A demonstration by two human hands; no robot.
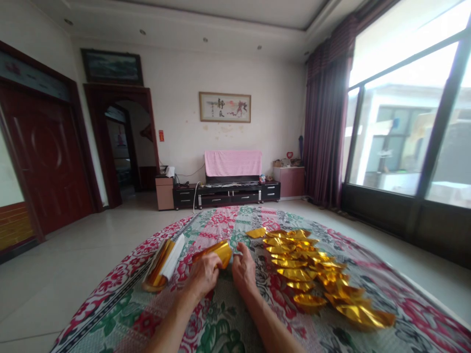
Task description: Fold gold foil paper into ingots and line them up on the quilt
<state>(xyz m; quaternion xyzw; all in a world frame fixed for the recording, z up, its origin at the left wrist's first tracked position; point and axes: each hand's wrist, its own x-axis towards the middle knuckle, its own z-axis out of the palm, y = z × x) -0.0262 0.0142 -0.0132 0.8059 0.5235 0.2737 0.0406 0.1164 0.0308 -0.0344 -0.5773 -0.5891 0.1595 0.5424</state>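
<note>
My left hand [205, 275] holds a gold foil piece [220, 251] at the middle of the cloth, with its fingers closed on the near edge. Just right of the foil is my right hand [244, 267], its fingers curled and the thumb raised; whether anything is between them is too small to tell. On the right lie several folded gold foil boats [294, 264] in rough rows. A bundle of gold and white sheets [165, 261] rests in a shallow holder at the left.
A floral cloth [221, 323] covers the round surface under my hands. Beyond it stand a low black cabinet [217, 197] with a pink cloth [233, 163] above it, and a side cabinet [289, 182]. Windows and a dark curtain [326, 122] are at the right.
</note>
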